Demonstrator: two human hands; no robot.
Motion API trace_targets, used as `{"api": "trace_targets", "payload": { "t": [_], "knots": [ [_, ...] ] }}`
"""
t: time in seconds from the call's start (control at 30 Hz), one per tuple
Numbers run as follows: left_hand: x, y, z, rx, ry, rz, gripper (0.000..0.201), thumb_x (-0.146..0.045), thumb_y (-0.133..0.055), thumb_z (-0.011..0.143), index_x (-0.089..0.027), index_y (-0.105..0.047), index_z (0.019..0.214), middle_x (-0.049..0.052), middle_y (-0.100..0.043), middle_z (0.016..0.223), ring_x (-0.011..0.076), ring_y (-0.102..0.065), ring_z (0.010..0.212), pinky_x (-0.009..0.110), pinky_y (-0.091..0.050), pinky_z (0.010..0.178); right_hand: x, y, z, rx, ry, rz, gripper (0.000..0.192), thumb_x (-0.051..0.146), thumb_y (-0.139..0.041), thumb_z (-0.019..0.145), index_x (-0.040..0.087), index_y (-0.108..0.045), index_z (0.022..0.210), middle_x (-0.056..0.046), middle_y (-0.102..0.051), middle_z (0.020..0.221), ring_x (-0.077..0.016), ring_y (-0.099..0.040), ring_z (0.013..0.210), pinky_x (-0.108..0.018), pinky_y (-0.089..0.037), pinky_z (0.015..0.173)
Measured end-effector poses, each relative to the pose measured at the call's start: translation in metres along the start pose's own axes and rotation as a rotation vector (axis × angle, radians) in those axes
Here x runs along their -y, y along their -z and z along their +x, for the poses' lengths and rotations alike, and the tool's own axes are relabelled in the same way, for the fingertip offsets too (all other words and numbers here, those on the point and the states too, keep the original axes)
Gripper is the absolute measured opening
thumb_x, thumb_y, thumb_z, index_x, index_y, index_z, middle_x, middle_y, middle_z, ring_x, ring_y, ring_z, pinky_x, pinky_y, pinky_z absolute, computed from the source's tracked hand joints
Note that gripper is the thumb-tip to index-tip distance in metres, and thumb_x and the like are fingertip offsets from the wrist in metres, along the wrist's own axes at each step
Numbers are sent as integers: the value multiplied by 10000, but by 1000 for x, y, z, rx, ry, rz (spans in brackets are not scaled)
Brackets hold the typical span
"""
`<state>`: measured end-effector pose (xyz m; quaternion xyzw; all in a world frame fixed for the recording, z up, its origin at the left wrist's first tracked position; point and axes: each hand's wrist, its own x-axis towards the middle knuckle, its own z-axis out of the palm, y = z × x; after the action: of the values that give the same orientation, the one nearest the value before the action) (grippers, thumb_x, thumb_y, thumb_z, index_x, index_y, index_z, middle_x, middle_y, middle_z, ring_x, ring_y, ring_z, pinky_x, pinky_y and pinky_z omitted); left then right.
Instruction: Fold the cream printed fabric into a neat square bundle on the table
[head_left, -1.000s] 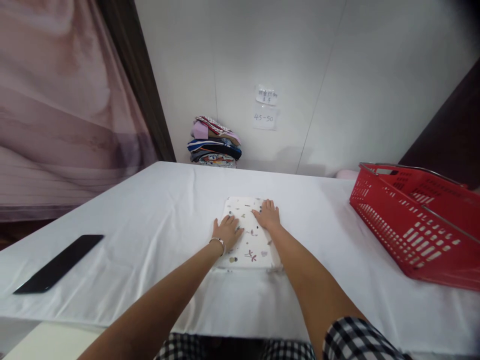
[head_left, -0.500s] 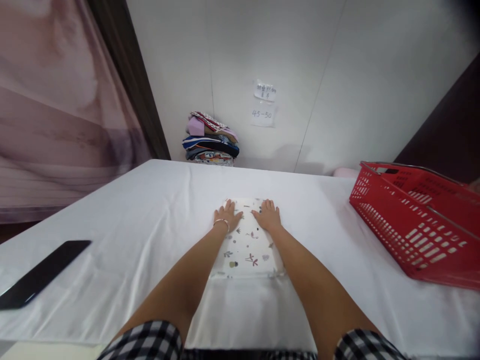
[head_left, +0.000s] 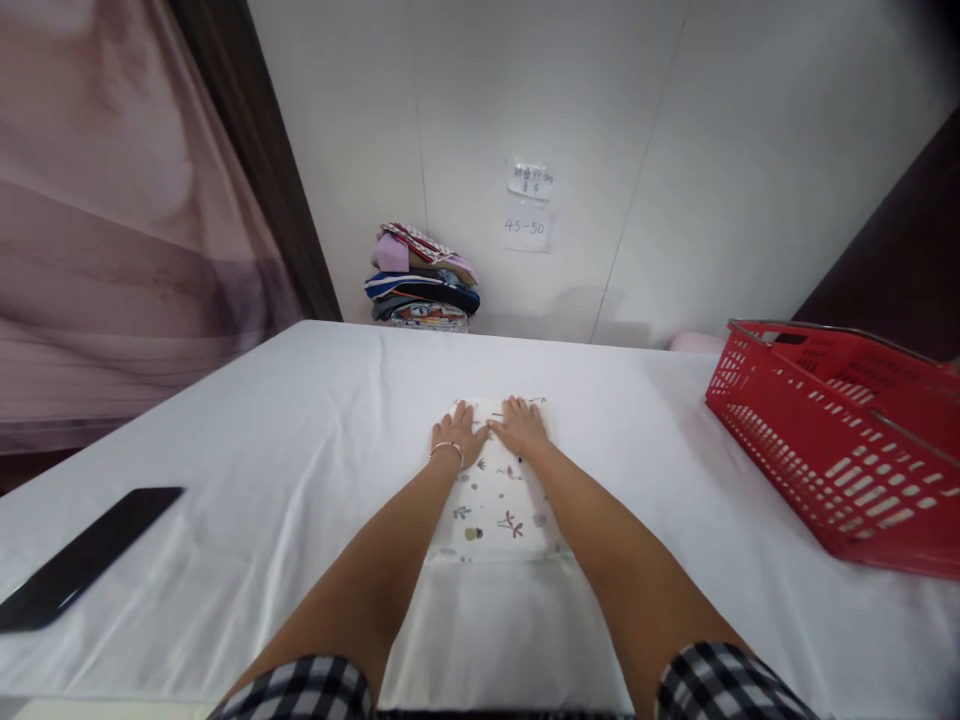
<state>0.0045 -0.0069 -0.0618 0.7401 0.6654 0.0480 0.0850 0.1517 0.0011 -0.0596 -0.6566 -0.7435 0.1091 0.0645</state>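
Observation:
A strip of white cloth with a small plant print lies folded flat on the table, running from its far end toward me. Its near part is a plain white panel. My left hand rests flat on the far left corner of the printed part, fingers spread, a bracelet at the wrist. Beside it my right hand lies flat on the far end, its thumb close to the left thumb. Both palms press on the cloth without gripping it. My forearms cover the cloth's side edges.
On the white-covered table a black phone-like slab lies at left. A red plastic basket stands at right. Past the far edge is a stack of folded cloths by the wall, with paper signs above.
My right hand has slid left over the cloth, toward my left hand. The left hand has stayed nearly in place, still flat. The view has shifted slightly.

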Motion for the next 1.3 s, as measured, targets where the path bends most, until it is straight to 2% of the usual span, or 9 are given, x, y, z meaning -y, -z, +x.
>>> {"api": "trace_targets", "payload": {
  "t": [0.13,0.23,0.37,0.63,0.8,1.1,1.2,1.3],
  "knots": [
    [0,1,0,10,-2,3,677,-584,-226,829,-253,-228,1419,-12,-90,1518,289,-245,1315,442,-245,1046,-26,4,1,-6,-119,-47,775,617,-186,855,94,-189,1427,-115,-143,1498,-235,-60,1374,-441,-5,1081],
    [-1,2,-1,23,3,0,684,-586,-229,827,-248,-221,1422,-14,-86,1518,292,-240,1316,445,-241,1047,-33,6,0,11,-168,-48,774,616,-167,855,105,-148,1436,-96,-104,1507,-231,-28,1375,-465,-34,1075],
    [-1,2,0,25,7,-4,699,-591,-226,824,-235,-215,1425,-13,-76,1519,290,-239,1316,444,-233,1053,-32,5,-1,9,-171,-39,778,610,-153,855,97,-129,1438,-89,-101,1508,-224,-2,1375,-451,-48,1075],
    [0,1,0,30,8,-15,701,-592,-222,825,-234,-207,1427,-20,-72,1519,293,-233,1316,449,-231,1052,-31,5,-3,-1,-165,-27,758,603,-177,858,106,-169,1431,-97,-155,1498,-230,-47,1370,-454,-98,1064],
    [0,1,0,39,10,-21,687,-584,-235,827,-245,-211,1424,-22,-68,1519,295,-227,1320,453,-229,1050,-31,5,-3,7,-168,-22,756,612,-160,859,121,-159,1434,-95,-136,1502,-230,-40,1373,-457,-100,1065],
    [0,6,-2,32,-15,-64,682,-574,-253,831,-237,-212,1423,0,-62,1520,288,-251,1313,461,-235,1046,-32,3,-3,-45,-165,-17,740,604,-194,862,126,-188,1427,-101,-170,1494,-224,-69,1368,-462,-131,1056],
    [0,9,-10,55,6,-71,713,-582,-272,827,-219,-177,1433,25,7,1520,306,-242,1320,480,-247,1037,-33,2,-4,-50,-162,-18,740,605,-189,865,127,-175,1430,-107,-153,1497,-221,-59,1369,-458,-129,1057],
    [-3,9,-35,102,16,-47,723,-595,-284,825,-211,-194,1431,38,-5,1519,341,-161,1348,548,-224,1030,-33,1,-3,-47,-156,-15,754,612,-183,862,117,-163,1431,-113,-143,1498,-225,-49,1370,-467,-135,1054]
  ]
}}
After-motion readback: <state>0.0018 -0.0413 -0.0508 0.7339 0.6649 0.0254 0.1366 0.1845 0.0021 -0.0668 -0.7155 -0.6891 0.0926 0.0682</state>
